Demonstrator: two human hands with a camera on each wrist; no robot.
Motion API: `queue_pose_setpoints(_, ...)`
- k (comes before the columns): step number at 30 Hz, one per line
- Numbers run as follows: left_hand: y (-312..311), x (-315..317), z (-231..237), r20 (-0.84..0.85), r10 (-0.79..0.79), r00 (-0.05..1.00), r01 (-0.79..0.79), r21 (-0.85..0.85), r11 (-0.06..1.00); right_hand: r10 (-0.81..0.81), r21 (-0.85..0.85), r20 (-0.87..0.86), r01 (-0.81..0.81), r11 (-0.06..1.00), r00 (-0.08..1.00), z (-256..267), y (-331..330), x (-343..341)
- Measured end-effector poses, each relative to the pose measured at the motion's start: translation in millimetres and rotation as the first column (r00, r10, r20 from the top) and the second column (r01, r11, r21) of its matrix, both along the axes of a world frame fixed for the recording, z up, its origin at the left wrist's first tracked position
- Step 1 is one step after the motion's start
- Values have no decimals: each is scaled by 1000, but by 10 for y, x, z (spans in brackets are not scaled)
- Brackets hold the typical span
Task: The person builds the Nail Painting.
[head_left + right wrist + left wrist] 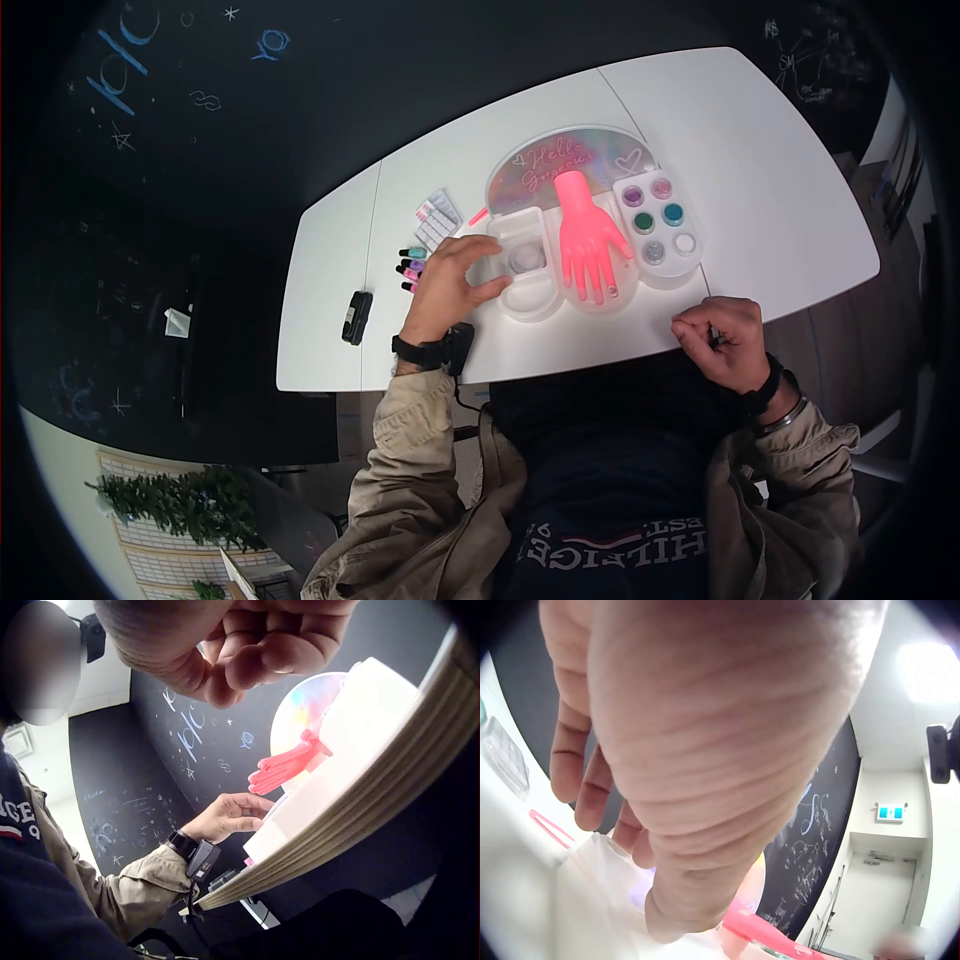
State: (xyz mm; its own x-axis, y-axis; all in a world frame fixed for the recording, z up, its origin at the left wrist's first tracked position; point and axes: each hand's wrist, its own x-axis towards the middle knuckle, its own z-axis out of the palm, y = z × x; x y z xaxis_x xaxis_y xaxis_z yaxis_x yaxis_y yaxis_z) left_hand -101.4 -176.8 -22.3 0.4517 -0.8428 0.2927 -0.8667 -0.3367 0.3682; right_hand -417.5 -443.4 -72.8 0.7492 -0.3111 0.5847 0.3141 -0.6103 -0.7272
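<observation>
Left hand (448,285) hovering spread at the white tray (517,225), right hand (725,340) curling its fingers!
Left thumb and fingers are arching wide apart, contact unclear; any right-hand pinch, can't tell; the tray's middle compartment is holding a round clear piece (526,257); at three o'clock the pink model hand (590,235) is lying palm-side unclear, then the pot case (672,270) is carrying six coloured pots, white tabletop (790,200) stretching beyond, its near edge running at six o'clock.
</observation>
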Motion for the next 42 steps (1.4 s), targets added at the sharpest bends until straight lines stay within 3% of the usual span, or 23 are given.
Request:
queue_pose_setpoints(22, -43, -70, -44, -13, 5, 1000, -5, 57, 998, 6, -10, -17, -6, 1000, 1000, 25, 7, -2)
queue_pose_setpoints(25, -59, -111, -1, -97, 44, 994, -37, 66, 997, 6, -3, -18, -6, 1000, 1000, 37, 16, -2)
queue_pose_setpoints(31, -21, -64, -12, 11, 12, 1000, -13, 62, 998, 3, -10, 0, -3, 1000, 1000, 21, 4, 1)
queue_pose_setpoints(37, 51, 7, 246, -77, 151, 986, -154, -33, 988, -6, -13, -9, 6, 1000, 1000, 31, 0, -12)
queue_pose_setpoints(42, 203, 460, 414, -29, 279, 960, -280, -60, 958, -9, 6, -7, 9, 1000, 1000, 29, 9, -12)
